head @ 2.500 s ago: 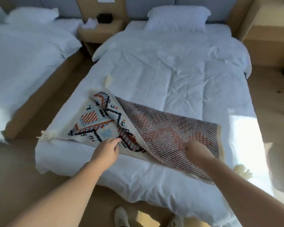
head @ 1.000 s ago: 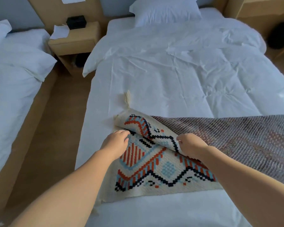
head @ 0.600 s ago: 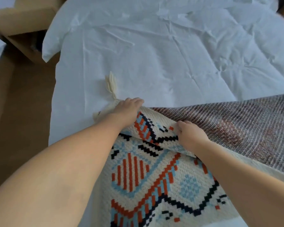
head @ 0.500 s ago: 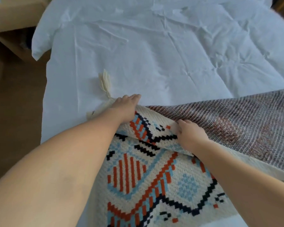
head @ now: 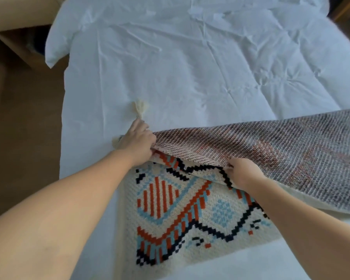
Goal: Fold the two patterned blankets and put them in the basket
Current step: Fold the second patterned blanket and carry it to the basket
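**First blanket mid-fold, basket not in view**

The patterned blanket lies at the near left of the bed. Its right part is turned over, so the muted reverse faces up and covers the far strip of the orange, blue and black face. The left hand grips the turned-over layer at the blanket's far left corner, just beside a cream tassel. The right hand pinches the same turned edge further right. I judge this an early fold, being lined up at the corner and not yet laid flat. Further folds, the whole second blanket and the basket step remain; neither the second blanket nor the basket shows here
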